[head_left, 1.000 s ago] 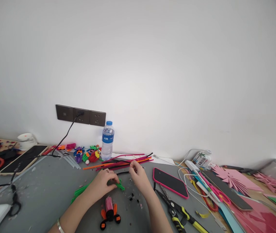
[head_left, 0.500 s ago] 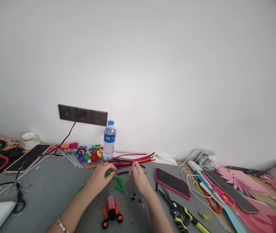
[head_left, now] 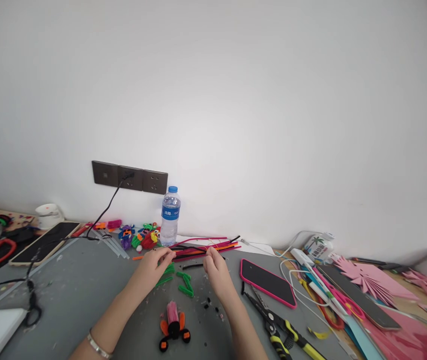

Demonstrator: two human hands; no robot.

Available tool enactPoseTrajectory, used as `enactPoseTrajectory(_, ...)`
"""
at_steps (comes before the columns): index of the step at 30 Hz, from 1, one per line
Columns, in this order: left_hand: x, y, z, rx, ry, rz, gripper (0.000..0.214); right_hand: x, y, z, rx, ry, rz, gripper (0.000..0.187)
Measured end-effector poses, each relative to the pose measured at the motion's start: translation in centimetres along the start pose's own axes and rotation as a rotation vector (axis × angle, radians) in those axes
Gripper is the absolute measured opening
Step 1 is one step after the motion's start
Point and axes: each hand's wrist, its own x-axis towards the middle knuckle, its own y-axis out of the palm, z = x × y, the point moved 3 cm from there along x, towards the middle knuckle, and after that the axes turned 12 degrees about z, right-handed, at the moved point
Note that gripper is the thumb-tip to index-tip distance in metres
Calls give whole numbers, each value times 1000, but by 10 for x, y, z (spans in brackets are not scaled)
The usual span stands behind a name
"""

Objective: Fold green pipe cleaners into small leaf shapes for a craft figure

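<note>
On the grey surface (head_left: 96, 295), the left hand (head_left: 155, 264) is pinched, thumb to fingertips, and the right hand (head_left: 215, 269) curls closed opposite. Beyond them lies a bundle (head_left: 230, 246) of coloured stems; nearer, bent green stems (head_left: 186, 286). One black stem (head_left: 191, 247) seems gripped by both hands, spanning the gap against the bundle. Best kept under light, even tension, fingertips firm, held clear so nothing snags. Small black scraps (head_left: 207, 302) lie beside the green stems.

Soft glow ctr. of wall (head_left: 217, 105), dark top-R corner
</note>
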Motion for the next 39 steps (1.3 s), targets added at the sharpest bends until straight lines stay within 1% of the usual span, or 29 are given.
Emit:
enactPoseTrajectory(2, 0, 1, -2, -39, -6, 10, 41, 0, 1, 1, 18, -23, 7, 18)
enactPoseTrajectory(4, 0, 2, -6, -73, 0, 11, 38, 0, 4, 5, 79, -69, 52, 17)
enactPoseTrajectory(7, 1, 4, -13, -156, 48, 16, 26, -1, 12, 14, 187, -138, 192, 14)
enactPoseTrajectory(9, 1, 5, -18, -218, 88, 23, 19, -3, 17, 21, 224, -148, 293, 17)
enactPoseTrajectory(11, 0, 6, -22, -256, 118, 32, 17, -5, 20, 26, 228, -145, 367, 22)
enactPoseTrajectory(15, -1, 7, -25, -254, 147, 78, 17, -7, 21, 30, 193, -122, 419, 28)
enactPoseTrajectory(22, -1, 6, -25, -259, 130, 108, 16, -9, 17, 32, 81, -111, 450, 25)
enactPoseTrajectory(26, -1, 7, -25, -231, 151, 145, 22, -9, 16, 31, 7, -98, 433, 21)
enactPoseTrajectory(29, -1, 8, -25, -149, 153, 153, 26, -9, 18, 31, -44, -90, 421, 18)
enactPoseTrajectory(33, -3, 8, -25, -51, 144, 134, 25, -9, 21, 33, -87, -84, 414, 15)
enactPoseTrajectory(36, -4, 3, -18, -29, 58, 122, 30, -8, 18, 32, -121, -88, 357, 12)
enactPoseTrajectory(39, -4, -8, -9, 30, -15, 87, 38, -4, 12, 27, -146, -108, 227, 13)
